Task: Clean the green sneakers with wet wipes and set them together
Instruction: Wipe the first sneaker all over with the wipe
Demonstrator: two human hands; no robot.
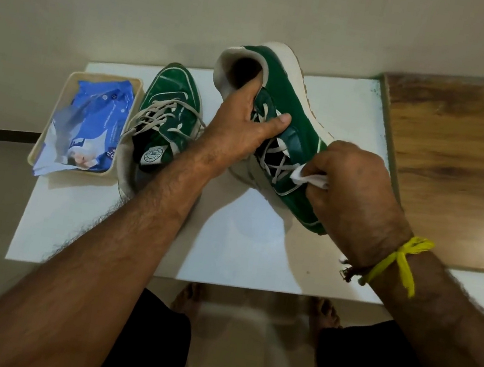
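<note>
Mid-wipe: left hand (pixel 245 126) grips the raised green leather sneaker (pixel 291 108), right hand (pixel 358 190) pinches a white wet wipe (pixel 307 176) by its laces; next up is probably the sole, then the other green sneaker (pixel 167 106) just left of it.

Glossy green leather-like sneakers (pixel 290 117) with cloth laces on smooth white board (pixel 242 247), beside grained wood tabletop (pixel 462 162).

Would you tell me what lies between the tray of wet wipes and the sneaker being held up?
In the head view, the second green sneaker rests on the white board between the tray and the held sneaker.
</note>
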